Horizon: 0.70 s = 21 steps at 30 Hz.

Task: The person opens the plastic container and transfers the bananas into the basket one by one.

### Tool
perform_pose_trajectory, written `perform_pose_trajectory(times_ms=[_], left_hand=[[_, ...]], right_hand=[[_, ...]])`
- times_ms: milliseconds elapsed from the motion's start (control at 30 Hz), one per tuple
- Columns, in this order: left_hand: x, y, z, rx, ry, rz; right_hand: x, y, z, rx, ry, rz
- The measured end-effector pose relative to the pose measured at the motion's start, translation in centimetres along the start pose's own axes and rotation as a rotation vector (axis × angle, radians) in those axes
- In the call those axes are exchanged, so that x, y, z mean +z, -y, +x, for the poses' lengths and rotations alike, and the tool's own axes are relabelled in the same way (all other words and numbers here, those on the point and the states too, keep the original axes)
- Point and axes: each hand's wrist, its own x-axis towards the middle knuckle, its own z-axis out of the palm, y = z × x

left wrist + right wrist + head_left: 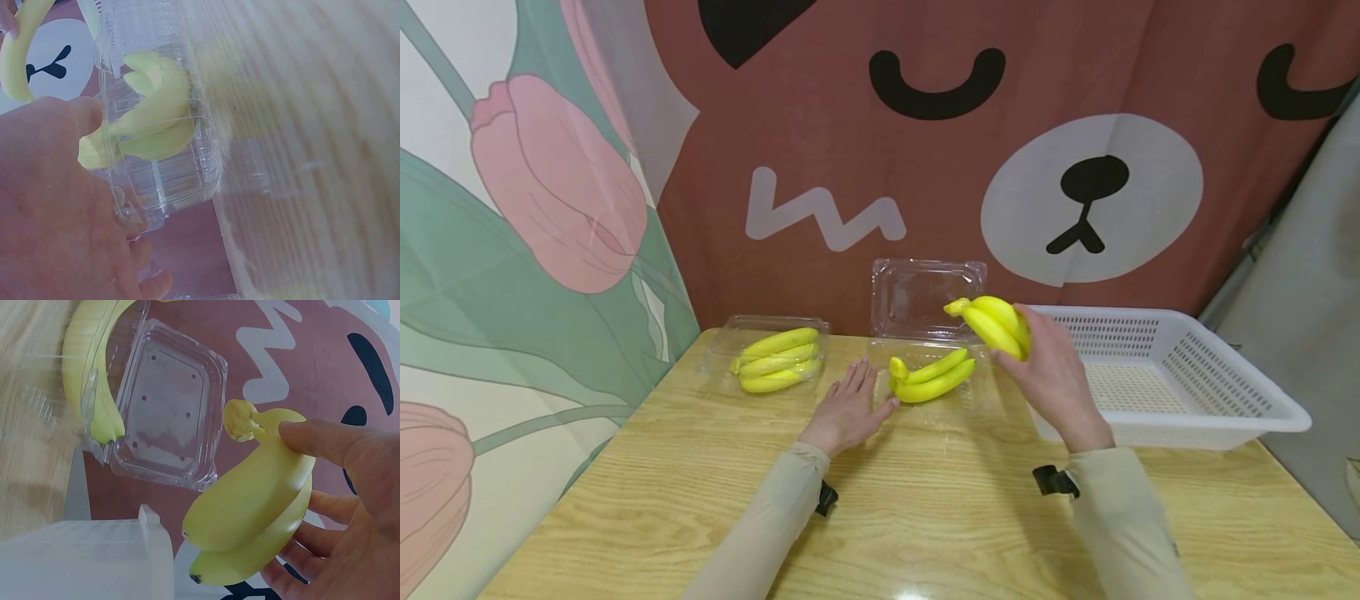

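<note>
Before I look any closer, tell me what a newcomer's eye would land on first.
Probably the huge sleepy animal face printed across the brown backdrop behind the table. Next would come the bright yellow bunch of bananas that the right hand holds up, near the right side of the open clear box with more bananas in it. The big white basket at the table's right also stands out.

Soft shadows — glare on table (917, 533)
</note>
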Motion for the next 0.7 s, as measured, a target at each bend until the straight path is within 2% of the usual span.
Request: perform_pose_trajectory(times_ms=[700], left_hand=[[0.1,0.1,0.0,-0.003,0.001,-0.003]], right_hand=[[-1.3,-2.0,-0.4,-0.006,-0.023,-0.023]])
